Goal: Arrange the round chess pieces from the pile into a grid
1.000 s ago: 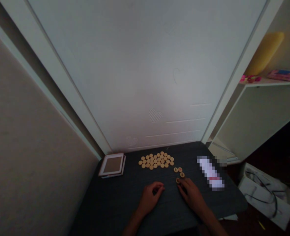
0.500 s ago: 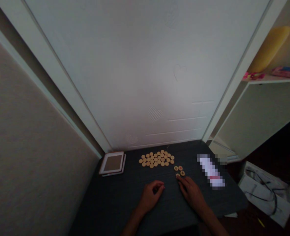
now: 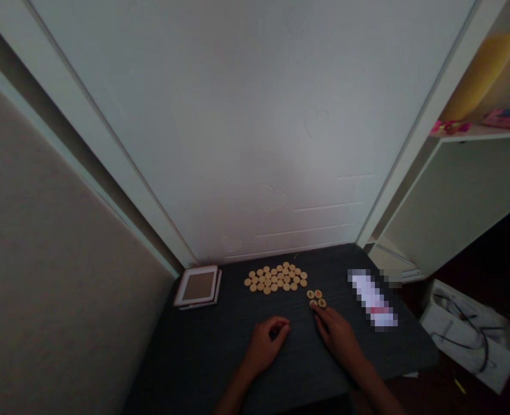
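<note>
A fingertip of my right hand [image 3: 336, 333] rests on a round wooden Chinese chess piece [image 3: 313, 304]. Its fingers are stretched forward, with the thumb apart. That piece sits close against three others with characters on them, among them a red-marked piece [image 3: 318, 294] and a dark-marked piece [image 3: 322, 303]. My left hand [image 3: 263, 344] lies curled on the dark table, thumb and fingertips together, and nothing shows in it. Beyond both hands is a loose cluster of several plain-faced wooden pieces [image 3: 274, 278].
On the dark table [image 3: 203, 351], a stacked pair of framed, flat objects [image 3: 198, 285] lies at the back left. A blurred-out white item [image 3: 373, 300] lies at the right. A white panel [image 3: 246, 144] rises behind. On the floor at right stands a white box [image 3: 471, 337] with cables.
My right hand has slid its piece slightly away from me, up against the other three. My left hand stays where it was. The view has tilted a little.
</note>
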`<action>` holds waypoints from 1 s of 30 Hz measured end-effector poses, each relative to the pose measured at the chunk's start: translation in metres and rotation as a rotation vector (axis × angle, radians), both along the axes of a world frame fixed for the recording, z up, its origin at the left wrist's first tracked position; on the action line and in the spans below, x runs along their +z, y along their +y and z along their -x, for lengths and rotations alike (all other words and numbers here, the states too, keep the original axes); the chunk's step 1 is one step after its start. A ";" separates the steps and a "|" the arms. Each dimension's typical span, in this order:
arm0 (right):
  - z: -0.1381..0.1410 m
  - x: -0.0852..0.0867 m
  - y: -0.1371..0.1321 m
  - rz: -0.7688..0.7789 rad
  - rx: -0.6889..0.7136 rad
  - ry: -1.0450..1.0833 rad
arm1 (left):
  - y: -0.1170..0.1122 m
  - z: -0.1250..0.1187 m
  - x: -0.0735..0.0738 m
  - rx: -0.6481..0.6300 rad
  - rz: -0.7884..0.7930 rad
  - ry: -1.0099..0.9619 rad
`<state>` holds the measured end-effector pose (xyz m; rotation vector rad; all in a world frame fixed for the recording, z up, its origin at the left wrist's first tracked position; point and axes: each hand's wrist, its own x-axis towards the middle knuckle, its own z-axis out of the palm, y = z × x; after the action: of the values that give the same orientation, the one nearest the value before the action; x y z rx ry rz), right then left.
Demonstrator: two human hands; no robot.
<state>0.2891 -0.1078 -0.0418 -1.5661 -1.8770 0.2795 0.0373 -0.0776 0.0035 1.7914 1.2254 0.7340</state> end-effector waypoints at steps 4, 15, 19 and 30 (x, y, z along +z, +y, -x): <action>0.001 -0.001 0.000 0.001 -0.007 -0.014 | 0.000 0.000 -0.001 0.005 -0.011 0.001; 0.001 0.000 -0.001 0.002 0.001 0.027 | 0.000 -0.001 0.003 0.001 0.006 0.014; 0.000 0.001 -0.004 0.013 0.024 0.098 | 0.001 0.001 0.001 -0.010 -0.004 0.000; 0.020 0.016 -0.019 0.144 0.150 0.182 | 0.032 0.012 0.002 0.061 -0.418 0.210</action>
<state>0.2690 -0.1267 -0.0262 -1.4404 -1.8672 0.6156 0.0248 -0.0455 0.0060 2.2254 1.3400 0.9060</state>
